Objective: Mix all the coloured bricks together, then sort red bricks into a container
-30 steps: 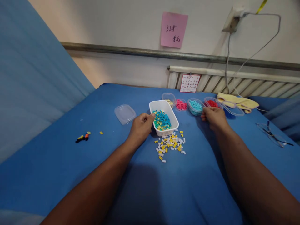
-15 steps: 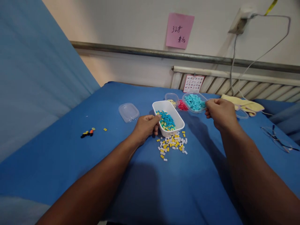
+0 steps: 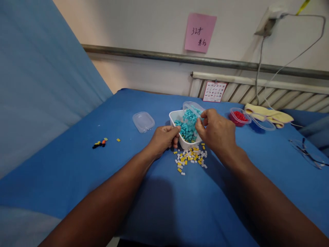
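Note:
My left hand (image 3: 166, 137) is closed on the near left rim of a white plastic tub (image 3: 184, 145). In my right hand (image 3: 217, 130) is a clear plastic container (image 3: 193, 104), tipped over the tub. Turquoise toy bricks (image 3: 189, 120) are pouring out of it and heaping up inside the tub. Some motion blur covers the falling bricks. Just in front of the tub lies a loose pile of white and yellow bricks (image 3: 190, 157) on the blue cloth.
A clear lid (image 3: 144, 121) lies left of the tub. Farther left is a small group of black, yellow and orange pieces (image 3: 100, 143). To the right are a container of red bricks (image 3: 239, 116), another lid (image 3: 264, 122), a yellow cloth (image 3: 269, 115) and eyeglasses (image 3: 308, 154).
My right hand has brought the clear container left over the tub and tilted it. Turquoise bricks now cover most of the darker blue ones there. My left hand keeps its hold on the rim.

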`<state>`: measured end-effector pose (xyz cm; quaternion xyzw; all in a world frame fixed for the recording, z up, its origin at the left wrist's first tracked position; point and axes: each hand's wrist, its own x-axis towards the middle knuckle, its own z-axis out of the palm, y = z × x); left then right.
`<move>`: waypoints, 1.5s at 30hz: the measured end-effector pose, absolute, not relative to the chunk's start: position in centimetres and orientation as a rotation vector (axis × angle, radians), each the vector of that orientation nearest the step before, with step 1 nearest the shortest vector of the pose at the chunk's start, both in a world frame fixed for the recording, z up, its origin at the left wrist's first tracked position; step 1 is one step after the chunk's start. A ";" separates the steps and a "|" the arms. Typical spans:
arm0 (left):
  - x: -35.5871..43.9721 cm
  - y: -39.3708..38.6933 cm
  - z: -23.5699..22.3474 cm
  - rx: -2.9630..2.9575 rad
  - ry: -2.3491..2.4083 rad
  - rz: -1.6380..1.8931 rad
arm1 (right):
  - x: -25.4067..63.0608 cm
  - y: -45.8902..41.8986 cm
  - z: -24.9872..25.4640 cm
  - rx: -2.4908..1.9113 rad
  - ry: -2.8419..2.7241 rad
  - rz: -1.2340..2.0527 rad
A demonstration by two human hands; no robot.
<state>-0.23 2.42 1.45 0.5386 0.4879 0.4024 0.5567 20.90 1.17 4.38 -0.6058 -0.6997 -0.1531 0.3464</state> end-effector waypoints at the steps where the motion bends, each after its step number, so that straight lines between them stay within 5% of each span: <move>1: -0.2 2.4 1.5 1.271 1.150 0.953 | 20.9 1.1 4.4 -1.569 -1.825 -0.397; 19: -0.1 2.4 1.3 1.254 1.168 0.946 | 21.7 0.3 4.7 -1.210 -2.109 -0.421; 36: -1.1 3.2 1.9 1.310 1.342 1.007 | 33.6 7.3 -1.2 -1.609 -0.861 0.380; 45: -1.2 3.3 2.0 1.323 1.352 0.996 | 35.6 8.3 -3.9 -1.661 -0.885 0.264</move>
